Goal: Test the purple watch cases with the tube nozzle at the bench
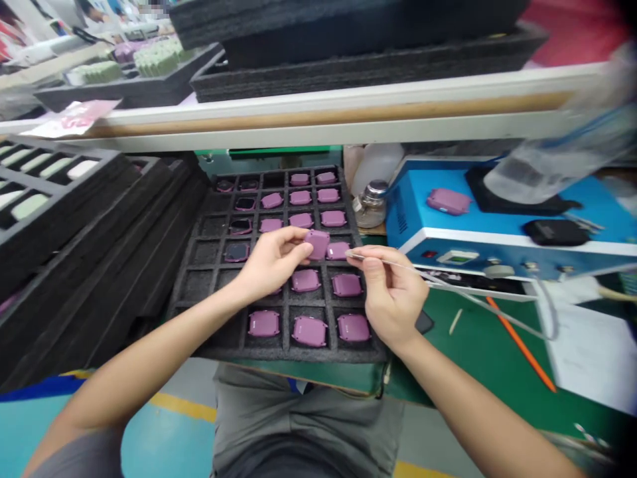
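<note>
My left hand (271, 260) pinches a purple watch case (318, 245) between thumb and fingers, just above a black foam tray (303, 355). My right hand (395, 289) grips a thin tube with a slim tip (354, 255). That tip points left, close to another purple watch case (338, 250) in the tray; whether they touch, I cannot tell. More purple cases sit in the tray's right columns, and pieces with dark screens (237, 252) lie in the left ones. The tube runs back to the right, towards a blue machine (462, 245).
A lone purple case (448, 201) and a plastic cup-like container (527, 172) stand on the machine. Beside the tray is a glass bottle (371, 204). An orange stick (522, 345) and paper (592, 352) lie right. Stacked foam trays (99, 259) rise left; a shelf (318, 116) crosses overhead.
</note>
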Demonstrator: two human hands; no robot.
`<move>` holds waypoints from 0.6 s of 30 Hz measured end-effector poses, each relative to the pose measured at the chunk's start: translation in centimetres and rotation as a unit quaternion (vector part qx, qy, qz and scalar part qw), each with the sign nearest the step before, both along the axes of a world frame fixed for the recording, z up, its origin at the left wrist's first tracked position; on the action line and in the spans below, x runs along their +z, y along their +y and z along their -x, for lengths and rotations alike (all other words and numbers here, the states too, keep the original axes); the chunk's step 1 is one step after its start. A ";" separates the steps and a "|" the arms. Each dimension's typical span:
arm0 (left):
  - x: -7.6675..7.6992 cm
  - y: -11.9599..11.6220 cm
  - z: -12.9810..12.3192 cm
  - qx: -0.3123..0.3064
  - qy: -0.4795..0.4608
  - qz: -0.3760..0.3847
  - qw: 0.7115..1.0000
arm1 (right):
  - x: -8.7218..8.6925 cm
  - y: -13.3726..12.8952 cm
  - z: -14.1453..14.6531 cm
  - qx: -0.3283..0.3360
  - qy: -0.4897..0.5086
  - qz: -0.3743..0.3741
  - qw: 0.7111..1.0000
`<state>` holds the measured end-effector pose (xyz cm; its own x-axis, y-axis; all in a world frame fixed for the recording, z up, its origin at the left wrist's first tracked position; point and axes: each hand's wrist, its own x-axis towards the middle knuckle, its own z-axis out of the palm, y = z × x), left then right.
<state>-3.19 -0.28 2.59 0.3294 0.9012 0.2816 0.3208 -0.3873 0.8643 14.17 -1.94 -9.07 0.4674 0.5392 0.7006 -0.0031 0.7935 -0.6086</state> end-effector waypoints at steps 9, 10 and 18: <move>-2.9 1.2 -2.9 -0.019 -0.053 0.019 0.998 | 0.1 0.2 -0.2 -0.008 -0.020 0.012 1.000; -2.9 1.1 -2.9 -0.023 -0.058 0.022 0.998 | 0.1 0.2 -0.2 -0.008 -0.018 0.016 1.000; -3.1 1.0 -3.1 -0.022 -0.068 0.035 0.997 | 0.0 0.1 -0.3 -0.027 -0.029 0.027 0.999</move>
